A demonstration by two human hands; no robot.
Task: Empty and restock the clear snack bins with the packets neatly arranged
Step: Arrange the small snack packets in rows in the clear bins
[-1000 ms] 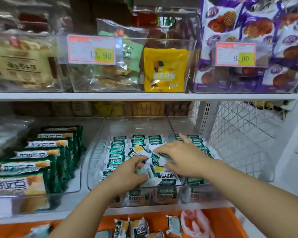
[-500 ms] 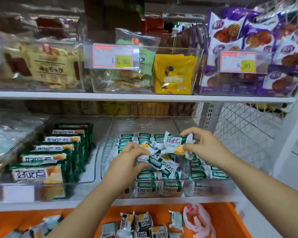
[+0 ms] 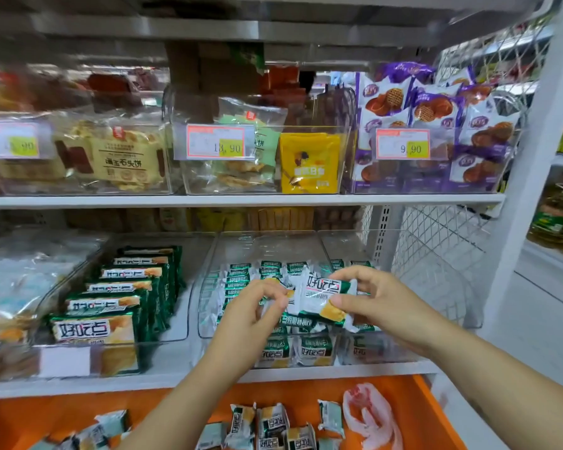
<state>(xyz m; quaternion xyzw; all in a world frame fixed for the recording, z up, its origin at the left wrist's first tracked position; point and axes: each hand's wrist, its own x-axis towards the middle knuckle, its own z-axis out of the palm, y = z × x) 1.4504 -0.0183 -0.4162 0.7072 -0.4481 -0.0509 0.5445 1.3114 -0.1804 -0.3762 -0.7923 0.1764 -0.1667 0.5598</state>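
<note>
We hold one small green and white snack packet with both hands, just above the clear plastic bin in the middle of the low shelf. Our right hand pinches the packet's right end between thumb and fingers. Our left hand has curled fingers and pinches the crinkly white left end. Under the packet, more small green packets sit in rows at the far part of the bin, and some lie mixed up nearer to us. To the left, a second clear bin holds bigger green packs standing in a line. Near us, an orange tray has loose packets and a pink plastic bag on it.
</note>
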